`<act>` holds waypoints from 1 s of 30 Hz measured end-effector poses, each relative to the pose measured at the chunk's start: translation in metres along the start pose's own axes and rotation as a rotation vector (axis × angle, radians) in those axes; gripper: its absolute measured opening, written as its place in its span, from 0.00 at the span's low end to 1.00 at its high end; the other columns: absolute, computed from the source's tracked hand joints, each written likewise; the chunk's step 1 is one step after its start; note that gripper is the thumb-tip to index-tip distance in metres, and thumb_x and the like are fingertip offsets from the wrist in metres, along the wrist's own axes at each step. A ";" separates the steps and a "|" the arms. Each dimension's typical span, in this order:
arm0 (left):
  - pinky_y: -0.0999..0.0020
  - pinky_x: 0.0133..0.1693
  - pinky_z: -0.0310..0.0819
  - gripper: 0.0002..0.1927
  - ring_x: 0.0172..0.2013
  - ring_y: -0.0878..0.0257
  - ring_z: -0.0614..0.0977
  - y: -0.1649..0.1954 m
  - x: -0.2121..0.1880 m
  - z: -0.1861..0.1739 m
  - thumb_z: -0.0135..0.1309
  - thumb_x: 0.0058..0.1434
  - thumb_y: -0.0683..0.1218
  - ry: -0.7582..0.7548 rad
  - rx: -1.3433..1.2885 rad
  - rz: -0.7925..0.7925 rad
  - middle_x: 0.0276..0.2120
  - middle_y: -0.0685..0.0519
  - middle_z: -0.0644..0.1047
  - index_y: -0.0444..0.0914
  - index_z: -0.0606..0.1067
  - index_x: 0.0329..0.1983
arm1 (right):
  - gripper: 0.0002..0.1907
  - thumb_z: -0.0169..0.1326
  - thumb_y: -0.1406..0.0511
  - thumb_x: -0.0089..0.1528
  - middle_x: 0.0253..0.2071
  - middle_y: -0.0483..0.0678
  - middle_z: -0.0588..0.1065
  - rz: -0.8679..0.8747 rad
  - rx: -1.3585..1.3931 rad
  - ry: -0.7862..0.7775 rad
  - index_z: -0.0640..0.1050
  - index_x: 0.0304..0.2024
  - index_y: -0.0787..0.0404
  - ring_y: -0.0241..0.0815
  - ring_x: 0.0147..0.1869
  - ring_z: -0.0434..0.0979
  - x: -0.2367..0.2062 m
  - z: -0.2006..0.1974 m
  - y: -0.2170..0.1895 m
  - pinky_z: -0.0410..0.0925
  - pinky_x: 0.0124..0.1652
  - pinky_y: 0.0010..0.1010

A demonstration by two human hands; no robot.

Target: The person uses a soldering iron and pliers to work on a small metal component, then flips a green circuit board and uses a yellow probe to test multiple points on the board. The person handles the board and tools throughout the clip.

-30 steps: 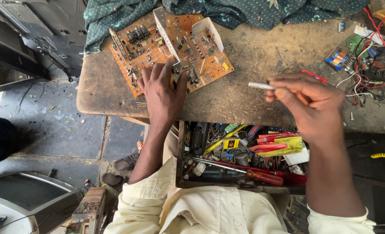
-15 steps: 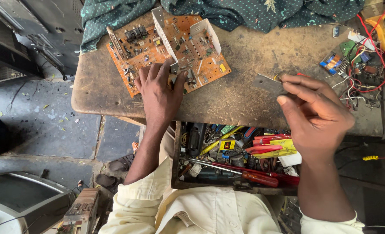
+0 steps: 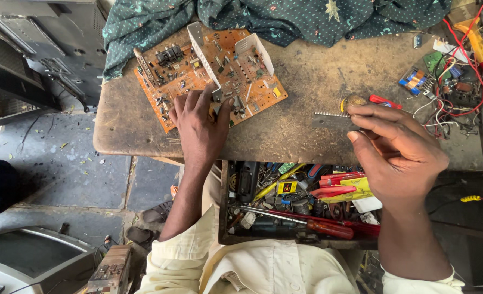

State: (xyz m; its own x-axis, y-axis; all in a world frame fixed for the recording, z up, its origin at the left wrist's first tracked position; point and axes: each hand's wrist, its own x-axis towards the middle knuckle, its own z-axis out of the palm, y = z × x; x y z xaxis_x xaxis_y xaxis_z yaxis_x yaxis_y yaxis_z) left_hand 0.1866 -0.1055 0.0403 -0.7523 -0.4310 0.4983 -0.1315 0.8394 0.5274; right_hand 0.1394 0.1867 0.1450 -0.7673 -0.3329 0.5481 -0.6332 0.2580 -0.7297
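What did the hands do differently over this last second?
The right hand swapped its thin white stick for a flat, toothed dark strip, now pinched at the fingers on the table. The left hand stayed flat on the orange circuit board.

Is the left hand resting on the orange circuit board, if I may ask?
Yes, the left hand lies flat on the orange circuit board.

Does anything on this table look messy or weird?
Yes. The orange circuit board under the left hand lies crooked, one corner past the table edge. Red wires tangle at the far right.
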 end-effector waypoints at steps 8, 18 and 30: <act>0.51 0.58 0.58 0.21 0.51 0.53 0.72 0.002 0.001 -0.002 0.63 0.66 0.52 -0.005 -0.004 0.002 0.44 0.50 0.77 0.38 0.78 0.59 | 0.10 0.60 0.81 0.65 0.53 0.57 0.79 0.013 0.051 -0.015 0.80 0.49 0.72 0.36 0.53 0.81 -0.001 0.000 0.005 0.74 0.43 0.19; 0.51 0.58 0.59 0.22 0.52 0.52 0.71 0.001 0.000 -0.001 0.64 0.65 0.52 0.007 -0.004 -0.002 0.45 0.50 0.77 0.38 0.78 0.58 | 0.15 0.61 0.79 0.63 0.55 0.54 0.77 0.112 0.155 -0.106 0.79 0.53 0.69 0.38 0.57 0.79 -0.011 0.030 0.031 0.75 0.56 0.26; 0.51 0.56 0.59 0.20 0.50 0.54 0.70 -0.017 -0.006 0.013 0.64 0.69 0.54 0.042 0.038 0.080 0.43 0.52 0.74 0.41 0.77 0.59 | 0.32 0.70 0.65 0.55 0.64 0.55 0.74 -0.142 -0.362 -0.374 0.76 0.61 0.66 0.56 0.67 0.70 -0.037 0.037 0.066 0.61 0.65 0.45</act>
State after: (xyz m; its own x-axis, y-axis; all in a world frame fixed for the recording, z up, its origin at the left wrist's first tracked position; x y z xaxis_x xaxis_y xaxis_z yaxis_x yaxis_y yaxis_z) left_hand 0.1853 -0.1128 0.0193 -0.7338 -0.3749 0.5665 -0.0971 0.8832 0.4588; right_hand 0.1298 0.1821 0.0615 -0.6248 -0.6707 0.3997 -0.7734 0.4612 -0.4349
